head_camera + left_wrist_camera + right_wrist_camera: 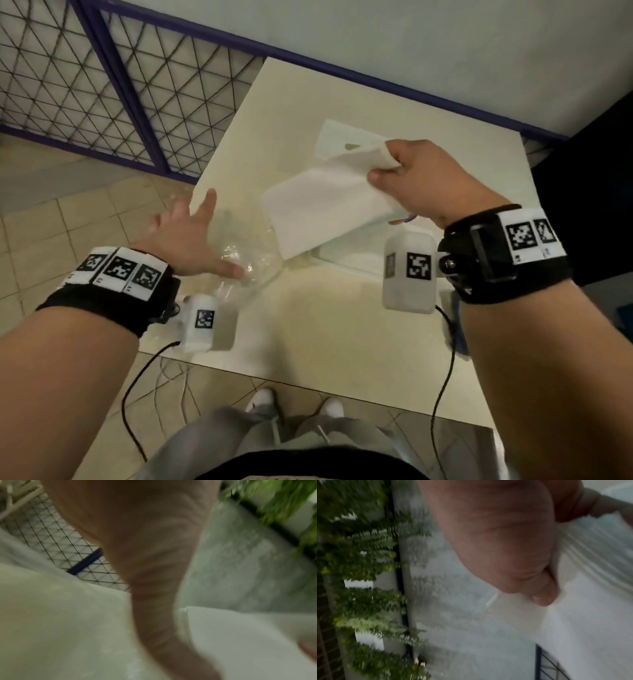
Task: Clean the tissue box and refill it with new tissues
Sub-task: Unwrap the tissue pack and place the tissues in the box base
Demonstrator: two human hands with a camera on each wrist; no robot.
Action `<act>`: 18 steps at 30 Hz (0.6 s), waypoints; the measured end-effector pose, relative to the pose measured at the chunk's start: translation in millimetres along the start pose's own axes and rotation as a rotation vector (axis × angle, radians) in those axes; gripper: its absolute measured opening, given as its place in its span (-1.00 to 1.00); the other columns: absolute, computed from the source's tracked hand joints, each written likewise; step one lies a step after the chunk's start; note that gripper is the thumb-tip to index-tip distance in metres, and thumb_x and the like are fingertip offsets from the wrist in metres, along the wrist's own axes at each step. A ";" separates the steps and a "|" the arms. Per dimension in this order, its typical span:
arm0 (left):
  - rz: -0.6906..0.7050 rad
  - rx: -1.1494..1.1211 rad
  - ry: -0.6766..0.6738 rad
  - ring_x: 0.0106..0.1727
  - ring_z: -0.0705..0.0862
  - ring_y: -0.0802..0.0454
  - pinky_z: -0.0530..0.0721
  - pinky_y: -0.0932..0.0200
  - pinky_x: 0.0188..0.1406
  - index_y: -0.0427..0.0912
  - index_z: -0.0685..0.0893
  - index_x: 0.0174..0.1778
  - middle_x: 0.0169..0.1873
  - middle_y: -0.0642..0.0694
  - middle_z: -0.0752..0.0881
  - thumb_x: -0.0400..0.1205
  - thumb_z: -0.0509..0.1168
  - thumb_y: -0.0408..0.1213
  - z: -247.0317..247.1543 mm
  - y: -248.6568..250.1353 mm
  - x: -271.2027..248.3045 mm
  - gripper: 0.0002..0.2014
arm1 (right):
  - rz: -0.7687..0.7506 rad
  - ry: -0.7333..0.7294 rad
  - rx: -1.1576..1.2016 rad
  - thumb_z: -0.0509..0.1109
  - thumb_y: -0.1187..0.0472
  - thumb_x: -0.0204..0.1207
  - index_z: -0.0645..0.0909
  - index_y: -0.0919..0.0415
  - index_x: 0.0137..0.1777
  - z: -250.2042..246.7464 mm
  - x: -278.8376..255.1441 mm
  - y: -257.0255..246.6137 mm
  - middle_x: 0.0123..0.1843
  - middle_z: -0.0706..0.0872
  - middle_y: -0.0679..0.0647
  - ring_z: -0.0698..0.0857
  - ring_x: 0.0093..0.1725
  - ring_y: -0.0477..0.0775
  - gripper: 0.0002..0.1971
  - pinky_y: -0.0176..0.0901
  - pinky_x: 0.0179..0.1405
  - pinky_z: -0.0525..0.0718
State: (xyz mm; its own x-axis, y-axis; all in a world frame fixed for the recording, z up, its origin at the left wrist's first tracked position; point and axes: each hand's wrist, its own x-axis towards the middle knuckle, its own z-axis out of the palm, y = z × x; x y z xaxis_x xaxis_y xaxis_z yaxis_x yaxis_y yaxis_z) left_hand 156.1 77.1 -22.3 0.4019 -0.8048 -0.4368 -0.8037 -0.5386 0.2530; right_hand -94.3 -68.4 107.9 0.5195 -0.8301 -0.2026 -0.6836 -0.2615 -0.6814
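Over the cream table (308,335), head view: right hand (421,181) pinches one end of a white stack of tissues (318,209) between thumb and curled fingers; the stack hangs tilted, its low corner just above the table. Just beside that corner lies crumpled clear plastic wrap (246,253), with the left hand (191,240) spread flat, fingers straight, thumb tip at the wrap, gripping nothing. White tissue box (352,253) sits on the table under the right wrist, partly hidden by the stack; a flat white piece with an oval slot (342,140), probably its lid, lies at the table's far side. Left wrist view: blurred; a straight finger over pale surface. Right wrist view: blurred; thumb pressed on white tissue folds (594,555). Judgement: refill step. Support the stack underneath with the free hand, square it to the box opening, lower it level so no sheets fan out.
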 end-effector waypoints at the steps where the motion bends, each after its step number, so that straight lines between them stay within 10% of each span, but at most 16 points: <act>1: 0.081 -0.247 0.069 0.71 -0.08 -0.15 0.01 -0.24 0.65 0.07 -0.28 0.67 0.70 -0.14 -0.16 0.02 0.45 0.47 -6.7 13.3 4.6 0.45 | 0.001 0.019 0.086 0.34 0.22 0.60 0.64 0.05 0.13 -9.6 -4.9 8.3 0.07 0.72 0.07 0.76 -0.06 0.12 -0.84 0.04 -0.39 0.83; 6: 0.411 -1.492 -0.126 0.56 0.44 -0.08 0.55 -0.02 0.41 -0.10 0.13 0.65 0.56 -0.17 0.43 0.33 0.61 0.00 -7.3 88.6 23.0 0.06 | -0.005 0.117 0.405 0.35 0.24 0.61 0.59 0.04 0.27 -33.2 -14.7 52.1 0.07 0.77 -0.06 0.77 0.06 -0.01 -0.74 0.03 -0.01 0.79; 9: 0.389 -1.430 -0.054 0.28 0.70 -0.13 0.73 0.04 0.10 -0.26 0.45 0.47 0.28 -0.18 0.71 0.50 0.41 -0.44 -3.6 127.8 30.1 -0.42 | 0.037 0.211 0.428 0.38 0.25 0.59 0.58 0.12 0.32 -28.6 -11.5 85.5 0.11 0.76 -0.02 0.75 0.10 -0.04 -0.70 -0.18 0.17 0.69; 12: 0.348 -1.262 0.036 0.02 0.76 -0.05 0.68 0.23 -0.33 -0.07 0.66 0.20 0.02 -0.02 0.80 0.52 0.34 -0.49 8.8 152.1 33.4 -0.64 | 0.140 0.275 0.547 0.42 0.35 0.52 0.63 0.12 0.17 -12.5 -14.0 122.5 0.00 0.74 0.05 0.72 -0.01 0.04 -0.75 -0.07 0.08 0.70; 18: 0.341 -1.279 0.066 -0.13 0.70 0.11 0.67 0.15 -0.05 0.09 0.68 -0.16 -0.23 0.13 0.76 0.31 0.33 -0.44 30.4 164.6 35.6 -0.68 | 0.158 0.403 0.739 0.41 0.38 0.22 0.61 0.03 -0.19 9.4 -22.6 149.7 -0.16 0.66 -0.01 0.59 -0.12 0.02 -0.75 -0.22 -0.14 0.57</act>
State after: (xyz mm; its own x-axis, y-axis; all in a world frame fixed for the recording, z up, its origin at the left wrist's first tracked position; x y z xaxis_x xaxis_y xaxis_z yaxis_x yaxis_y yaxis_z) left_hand 24.8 -32.6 -22.4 0.3138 -0.9365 -0.1563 0.0948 -0.1328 0.9866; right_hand -203.5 -84.1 3.8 0.1291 -0.9781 -0.1635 -0.1499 0.1438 -0.9782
